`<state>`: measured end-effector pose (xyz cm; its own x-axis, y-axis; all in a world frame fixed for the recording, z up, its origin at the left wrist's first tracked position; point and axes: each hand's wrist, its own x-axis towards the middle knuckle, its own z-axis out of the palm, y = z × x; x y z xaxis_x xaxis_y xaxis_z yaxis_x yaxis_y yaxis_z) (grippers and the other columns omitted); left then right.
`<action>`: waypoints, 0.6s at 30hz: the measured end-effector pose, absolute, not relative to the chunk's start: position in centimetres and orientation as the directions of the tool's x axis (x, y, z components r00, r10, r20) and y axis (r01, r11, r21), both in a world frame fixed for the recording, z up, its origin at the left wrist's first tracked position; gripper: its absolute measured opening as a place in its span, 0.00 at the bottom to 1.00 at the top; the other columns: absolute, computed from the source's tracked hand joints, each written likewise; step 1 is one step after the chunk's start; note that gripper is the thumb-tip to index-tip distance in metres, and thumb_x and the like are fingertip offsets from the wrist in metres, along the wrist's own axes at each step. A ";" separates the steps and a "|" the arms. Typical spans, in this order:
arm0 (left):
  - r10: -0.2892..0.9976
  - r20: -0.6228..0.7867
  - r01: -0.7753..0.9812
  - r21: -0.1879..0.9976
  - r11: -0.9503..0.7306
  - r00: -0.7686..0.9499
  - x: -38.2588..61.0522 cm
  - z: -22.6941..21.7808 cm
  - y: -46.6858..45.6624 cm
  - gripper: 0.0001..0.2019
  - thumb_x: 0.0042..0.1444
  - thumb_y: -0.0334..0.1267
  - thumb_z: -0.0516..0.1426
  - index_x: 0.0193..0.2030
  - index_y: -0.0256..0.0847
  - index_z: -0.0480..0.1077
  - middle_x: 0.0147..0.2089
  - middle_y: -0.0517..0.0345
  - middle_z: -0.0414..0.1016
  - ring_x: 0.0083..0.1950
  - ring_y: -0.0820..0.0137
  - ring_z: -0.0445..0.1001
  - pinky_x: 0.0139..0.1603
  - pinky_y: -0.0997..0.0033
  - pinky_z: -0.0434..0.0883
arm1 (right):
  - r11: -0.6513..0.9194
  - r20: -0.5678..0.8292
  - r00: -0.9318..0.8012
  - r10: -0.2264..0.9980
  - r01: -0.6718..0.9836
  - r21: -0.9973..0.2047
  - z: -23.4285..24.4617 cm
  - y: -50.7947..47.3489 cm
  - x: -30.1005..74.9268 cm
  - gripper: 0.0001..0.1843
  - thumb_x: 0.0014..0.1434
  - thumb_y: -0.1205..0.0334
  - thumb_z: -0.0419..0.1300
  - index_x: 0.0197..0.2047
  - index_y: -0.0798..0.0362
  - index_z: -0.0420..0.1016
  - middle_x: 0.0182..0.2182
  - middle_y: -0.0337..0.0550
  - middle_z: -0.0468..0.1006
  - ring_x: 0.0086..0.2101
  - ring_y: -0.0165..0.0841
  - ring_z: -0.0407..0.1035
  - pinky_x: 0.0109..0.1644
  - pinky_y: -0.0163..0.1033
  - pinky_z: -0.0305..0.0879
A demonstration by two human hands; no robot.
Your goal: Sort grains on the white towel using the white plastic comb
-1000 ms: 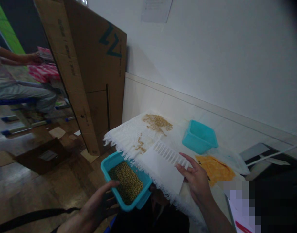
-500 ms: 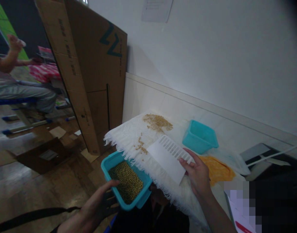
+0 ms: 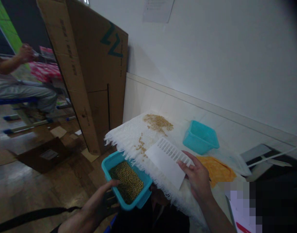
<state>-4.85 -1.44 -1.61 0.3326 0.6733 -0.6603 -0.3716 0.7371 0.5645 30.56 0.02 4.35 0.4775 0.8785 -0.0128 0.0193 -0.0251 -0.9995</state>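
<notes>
My left hand (image 3: 100,202) grips the near rim of a teal tub (image 3: 141,198) filled with greenish beans (image 3: 126,182), held just below the fringed edge of a white cloth (image 3: 125,134). My right hand (image 3: 198,178) pinches a white slotted plastic scraper (image 3: 167,160) that lies tilted on the cloth. A few tan beans (image 3: 141,146) lie just left of the scraper, and a larger pile of beans (image 3: 158,122) sits farther back on the cloth.
An empty teal tub (image 3: 200,137) stands at the back right, with an orange cloth (image 3: 216,170) beside it. A tall cardboard sheet (image 3: 90,64) leans against the wall at left. Another person's arm (image 3: 12,61) shows far left. A dark device (image 3: 257,155) lies at right.
The scraper and my right hand have shifted up and left across the cloth toward the loose beans. My left hand and the tub have stayed put. The other person's arm moved.
</notes>
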 end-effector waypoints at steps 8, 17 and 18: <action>0.642 -0.703 -0.403 0.515 0.757 0.306 -4.5 -0.1 -1.5 0.17 0.48 0.50 0.70 0.40 0.39 0.82 0.40 0.45 0.87 0.43 0.53 0.83 0.50 0.55 0.76 | -0.026 -0.035 0.480 0.877 -0.025 -0.999 4.0 -0.6 29.9 0.47 0.41 0.46 0.81 0.62 0.53 0.76 0.34 0.47 0.88 0.32 0.46 0.83 0.33 0.44 0.80; 0.675 -0.688 -0.408 0.554 0.725 0.266 -4.2 1.5 -1.7 0.24 0.39 0.51 0.72 0.42 0.41 0.80 0.43 0.42 0.86 0.46 0.48 0.83 0.57 0.49 0.74 | 0.013 0.037 0.479 0.877 0.053 -0.998 4.2 -1.2 27.7 0.45 0.44 0.43 0.79 0.62 0.53 0.77 0.32 0.47 0.88 0.33 0.47 0.83 0.35 0.45 0.81; 0.670 -0.695 -0.401 0.554 0.730 0.259 -4.1 1.5 -1.7 0.24 0.39 0.51 0.72 0.41 0.41 0.80 0.43 0.42 0.86 0.46 0.47 0.83 0.57 0.48 0.74 | 0.021 0.048 0.482 0.875 0.061 -0.998 4.3 -1.2 27.6 0.44 0.45 0.43 0.79 0.62 0.53 0.77 0.32 0.47 0.88 0.33 0.46 0.83 0.35 0.44 0.80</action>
